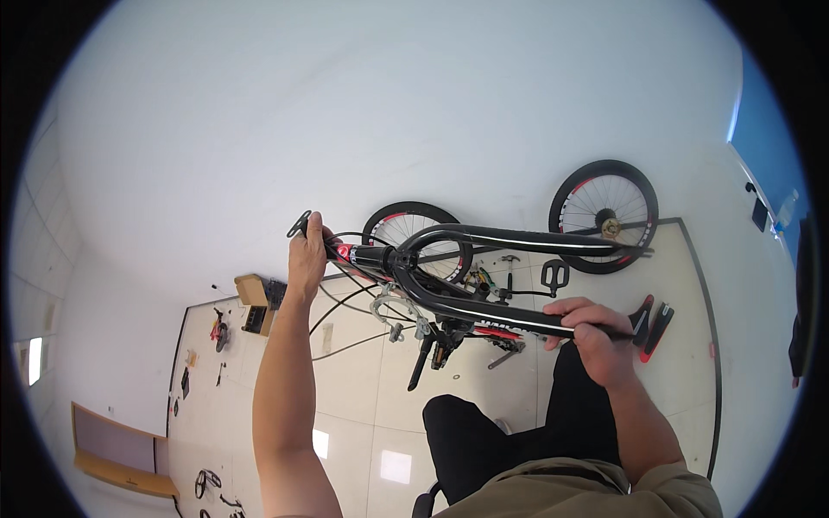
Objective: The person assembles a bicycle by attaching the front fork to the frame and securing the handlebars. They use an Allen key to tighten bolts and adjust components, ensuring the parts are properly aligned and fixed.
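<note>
A black bicycle fork (479,308) lies across in front of me, its two legs pointing right and its crown against the head tube (370,256) of a red and black bicycle frame (509,332). My right hand (596,337) is closed around the end of the nearer fork leg. At the other end of the head tube, my left hand (306,257) pinches a thin black ring (299,224); its fingers are partly hidden. Black cables curve beside the head tube. A silver brake caliper (386,304) hangs below the crown.
Two wheels with black tyres, one wheel (418,224) behind the fork and another wheel (604,216) at right, lean by the white wall. A pedal (555,274), a hammer (509,263) and a red-black saddle (656,332) are nearby. An open cardboard box (252,291) stands left.
</note>
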Tool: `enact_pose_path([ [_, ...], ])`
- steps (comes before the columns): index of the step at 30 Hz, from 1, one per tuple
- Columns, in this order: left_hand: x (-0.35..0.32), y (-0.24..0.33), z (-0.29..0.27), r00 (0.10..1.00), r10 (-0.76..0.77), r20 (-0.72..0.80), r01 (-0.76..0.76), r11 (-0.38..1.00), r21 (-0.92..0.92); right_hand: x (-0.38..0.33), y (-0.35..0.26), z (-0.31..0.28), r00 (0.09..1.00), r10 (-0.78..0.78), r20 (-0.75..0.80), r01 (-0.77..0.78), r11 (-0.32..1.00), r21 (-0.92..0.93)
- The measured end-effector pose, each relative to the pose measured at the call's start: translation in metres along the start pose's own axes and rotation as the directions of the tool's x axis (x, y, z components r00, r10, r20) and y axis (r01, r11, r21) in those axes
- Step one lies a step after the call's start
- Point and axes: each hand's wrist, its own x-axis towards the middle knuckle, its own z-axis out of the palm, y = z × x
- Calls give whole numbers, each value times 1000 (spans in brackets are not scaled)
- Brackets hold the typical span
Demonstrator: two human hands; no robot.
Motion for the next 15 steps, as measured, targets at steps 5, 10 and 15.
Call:
enact_pose_path([
  [5, -1, 9, 0, 964, -230, -130, 238, 970, 49, -10, 5, 22, 997, -76, 34, 81, 986, -148],
  [10, -6, 14, 20, 938, -237, -254, 203, 967, -154, -16, 10, 38, 980, -139, 143, 166, 965, -203],
  [15, -10, -5, 31, 839, -109, -533, 177, 981, 78, -25, 20, 55, 956, -182, 230, 248, 919, -306],
])
